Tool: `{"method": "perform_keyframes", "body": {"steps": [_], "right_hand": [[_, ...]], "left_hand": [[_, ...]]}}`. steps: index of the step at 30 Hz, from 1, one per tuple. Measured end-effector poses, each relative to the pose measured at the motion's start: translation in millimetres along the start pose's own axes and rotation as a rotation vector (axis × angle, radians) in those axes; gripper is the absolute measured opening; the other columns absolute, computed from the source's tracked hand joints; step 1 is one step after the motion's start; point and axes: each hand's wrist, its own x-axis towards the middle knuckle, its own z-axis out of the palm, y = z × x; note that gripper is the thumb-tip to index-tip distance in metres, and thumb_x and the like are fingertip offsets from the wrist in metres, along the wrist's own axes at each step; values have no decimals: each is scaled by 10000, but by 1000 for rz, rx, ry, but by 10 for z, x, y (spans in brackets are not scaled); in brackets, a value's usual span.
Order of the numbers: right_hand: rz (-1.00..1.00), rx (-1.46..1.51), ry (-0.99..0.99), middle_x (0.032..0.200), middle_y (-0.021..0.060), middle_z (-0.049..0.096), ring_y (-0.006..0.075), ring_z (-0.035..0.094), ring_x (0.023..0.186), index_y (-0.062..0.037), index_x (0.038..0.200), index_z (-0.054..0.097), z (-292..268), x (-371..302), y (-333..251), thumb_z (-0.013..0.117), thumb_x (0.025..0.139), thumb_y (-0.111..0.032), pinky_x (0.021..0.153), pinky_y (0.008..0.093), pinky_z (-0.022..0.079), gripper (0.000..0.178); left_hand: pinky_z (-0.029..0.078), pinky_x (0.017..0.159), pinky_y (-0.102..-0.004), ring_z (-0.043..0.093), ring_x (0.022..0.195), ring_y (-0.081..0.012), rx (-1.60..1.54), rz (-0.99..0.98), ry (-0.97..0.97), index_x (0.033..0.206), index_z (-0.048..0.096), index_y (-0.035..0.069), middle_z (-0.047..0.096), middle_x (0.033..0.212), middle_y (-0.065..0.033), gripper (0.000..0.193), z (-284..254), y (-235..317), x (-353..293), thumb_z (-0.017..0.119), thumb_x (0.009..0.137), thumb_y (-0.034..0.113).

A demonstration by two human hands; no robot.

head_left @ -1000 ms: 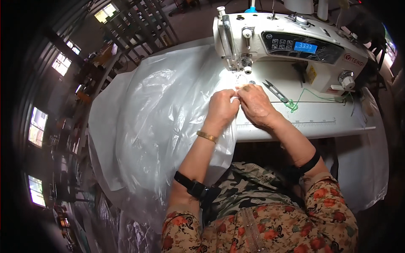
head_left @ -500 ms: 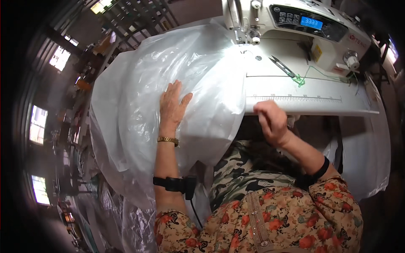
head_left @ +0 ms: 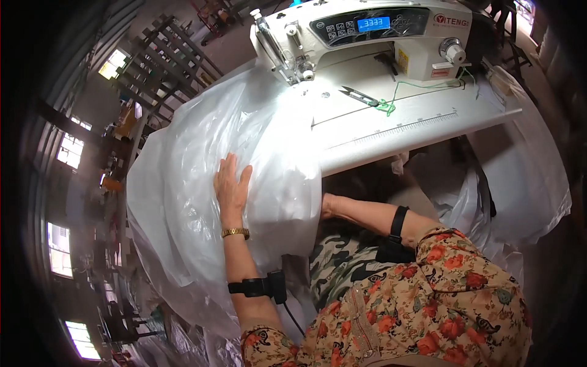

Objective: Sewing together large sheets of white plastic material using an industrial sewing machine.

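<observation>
A large sheet of white, shiny plastic film (head_left: 195, 177) drapes over the left end of the sewing machine's table and hangs toward my lap. My left hand (head_left: 232, 188) lies flat on top of it, fingers stretched out and thumb apart. Only the wrist and heel of my right hand (head_left: 329, 206) show at the film's right edge. Its fingers are hidden behind or under the film, below the table's front edge. Under the lit needle area of the white sewing machine (head_left: 367, 33) lies the film's far right part.
Thread snips (head_left: 361, 96) and a tangle of green thread (head_left: 386, 107) lie on the machine bed (head_left: 391, 125), which carries a ruler scale along its front. More plastic film (head_left: 520, 177) hangs at the right. A slatted metal rack (head_left: 174, 52) stands at the back left.
My right hand has moved left and down from the table's front edge to behind the film's edge. My left hand remains flat on the film. The whole view has shifted and tilted.
</observation>
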Motion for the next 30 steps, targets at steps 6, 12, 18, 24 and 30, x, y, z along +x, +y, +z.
{"method": "perform_keyframes", "body": {"steps": [6, 12, 18, 24, 30], "right_hand": [[-453, -576, -166, 1212, 129, 647, 165, 580, 1116, 39, 1227, 604, -2, 250, 76, 497, 966, -171, 943, 325, 467, 351], [-675, -1066, -126, 1202, 125, 653, 159, 584, 1100, 32, 1227, 608, -185, 375, 333, 505, 969, -184, 935, 322, 468, 351], [-367, -926, 13, 1191, 121, 660, 154, 588, 1084, 24, 1226, 612, -575, -132, 467, 514, 973, -198, 928, 319, 470, 351], [-103, -851, 77, 849, -3, 637, 72, 563, 819, -17, 930, 656, -532, -1273, 300, 592, 969, -281, 720, 237, 460, 274], [169, -564, -113, 980, 13, 658, 80, 593, 905, 21, 1083, 657, 447, -2208, -203, 607, 969, -227, 827, 251, 488, 277]], "left_hand": [[194, 1180, -456, 309, 1441, -278, 7, 25, 44, 1428, 453, 48, 424, 1510, -109, 651, 7, -18, 3, 540, 955, 486], [188, 1180, -458, 309, 1439, -280, -16, 27, 36, 1433, 444, 49, 428, 1506, -110, 674, 37, -21, -2, 525, 955, 518], [183, 1181, -446, 297, 1444, -277, -29, 19, 40, 1435, 442, 54, 423, 1511, -103, 667, 24, -9, -20, 529, 955, 508], [184, 1178, -439, 299, 1442, -281, -32, 39, 33, 1432, 446, 53, 415, 1516, -108, 650, 14, 23, 9, 536, 955, 484], [167, 1179, -441, 308, 1438, -286, -69, 30, 34, 1418, 463, 44, 427, 1508, -116, 658, 47, -103, -11, 539, 949, 500]]}}
